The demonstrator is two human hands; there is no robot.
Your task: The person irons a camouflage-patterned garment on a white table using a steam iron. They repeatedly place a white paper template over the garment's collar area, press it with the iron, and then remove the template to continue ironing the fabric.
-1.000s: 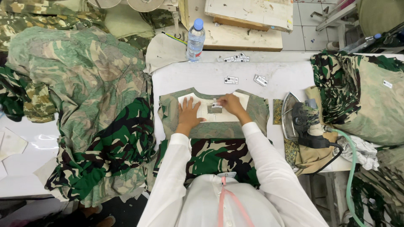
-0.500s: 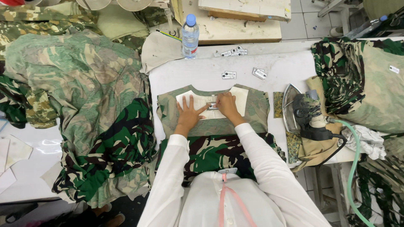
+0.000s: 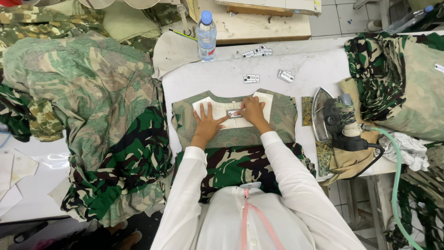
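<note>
A camouflage garment piece (image 3: 233, 134) lies inside out on the white ironing table (image 3: 217, 76), with a white interfacing panel (image 3: 222, 111) at its neckline. My left hand (image 3: 207, 125) rests flat on the panel, fingers spread. My right hand (image 3: 252, 110) pinches a small white label (image 3: 233, 113) against the panel's middle. Both arms wear white sleeves.
A steam iron (image 3: 334, 121) stands on its side at the right with a green hose (image 3: 393, 185). A water bottle (image 3: 206, 36) and several loose labels (image 3: 252, 78) lie at the table's far side. Piles of camouflage fabric lie at the left (image 3: 92, 115) and right (image 3: 402, 83).
My hands have stayed on the panel; the right hand's fingers have shifted slightly on the label. The view has tilted down a little.
</note>
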